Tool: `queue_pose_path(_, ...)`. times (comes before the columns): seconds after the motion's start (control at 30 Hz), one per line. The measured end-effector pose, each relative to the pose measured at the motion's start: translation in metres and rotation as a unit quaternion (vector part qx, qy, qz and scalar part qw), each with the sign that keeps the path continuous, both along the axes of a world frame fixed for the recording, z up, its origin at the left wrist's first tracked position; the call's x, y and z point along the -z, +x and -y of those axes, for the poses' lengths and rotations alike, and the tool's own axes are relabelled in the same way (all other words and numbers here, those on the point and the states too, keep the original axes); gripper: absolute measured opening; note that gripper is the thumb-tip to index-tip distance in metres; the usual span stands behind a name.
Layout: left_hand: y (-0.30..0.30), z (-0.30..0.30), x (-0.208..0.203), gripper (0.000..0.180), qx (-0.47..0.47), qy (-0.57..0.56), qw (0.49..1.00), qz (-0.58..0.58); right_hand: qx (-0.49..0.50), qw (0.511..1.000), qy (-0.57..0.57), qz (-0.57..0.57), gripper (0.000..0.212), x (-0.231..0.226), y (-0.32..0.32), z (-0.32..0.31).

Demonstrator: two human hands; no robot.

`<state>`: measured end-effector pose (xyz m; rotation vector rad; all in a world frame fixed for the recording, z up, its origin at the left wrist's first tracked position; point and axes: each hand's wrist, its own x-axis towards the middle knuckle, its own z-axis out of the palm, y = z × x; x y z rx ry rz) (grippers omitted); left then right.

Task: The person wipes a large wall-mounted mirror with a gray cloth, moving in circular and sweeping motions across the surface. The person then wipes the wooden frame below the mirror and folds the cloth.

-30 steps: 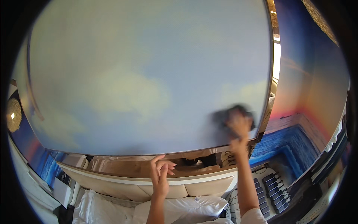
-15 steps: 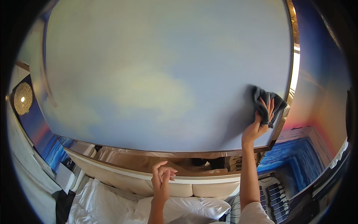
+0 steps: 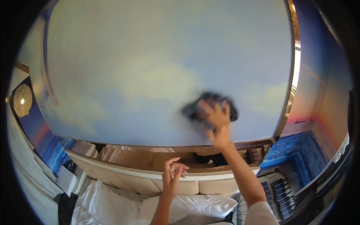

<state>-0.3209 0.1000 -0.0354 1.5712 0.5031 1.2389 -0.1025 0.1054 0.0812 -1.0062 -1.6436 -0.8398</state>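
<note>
A large flat panel (image 3: 150,80), painted like a pale blue sky with yellowish clouds, fills most of the view. Against its lower right part my right hand (image 3: 218,120) presses a dark grey cloth (image 3: 193,110), fingers spread over it; both are smeared by motion. My left hand (image 3: 174,175) is held up in front of the headboard, below the panel's bottom edge. Its fingers are loosely bent and apart, with nothing in them.
Below the panel is a padded cream headboard (image 3: 150,184) with an open recess (image 3: 150,162) behind its top edge. White pillows (image 3: 187,207) lie nearer me. Black power strips with cables (image 3: 282,198) are at lower right. A round woven lamp (image 3: 23,100) hangs at left.
My right hand has swept the cloth leftward across the panel, away from its right edge. My left hand has shifted slightly right, and the view has moved a little.
</note>
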Motion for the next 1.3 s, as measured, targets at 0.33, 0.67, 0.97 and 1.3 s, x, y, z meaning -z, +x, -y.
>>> queue_pose_path(0.33,0.016,-0.005,0.009,0.028,0.011,0.000,1.000,0.019,0.149,0.908,0.198,-0.338,0.034,0.065,0.106,0.064)
queue_pose_path(0.67,0.086,0.026,0.000,0.030,-0.003,0.022,1.000,0.021,0.075,0.981,-0.096,-0.149,0.047,0.106,0.107,0.090)
queue_pose_path(0.97,0.094,0.067,-0.009,0.034,-0.096,-0.029,0.995,0.005,-0.084,0.935,-0.227,-0.260,0.039,0.140,0.052,0.095)
queue_pose_path(1.3,0.049,0.046,-0.019,0.085,0.039,0.001,0.976,-0.214,-0.407,0.477,-0.349,-0.697,0.043,0.127,0.055,0.124)
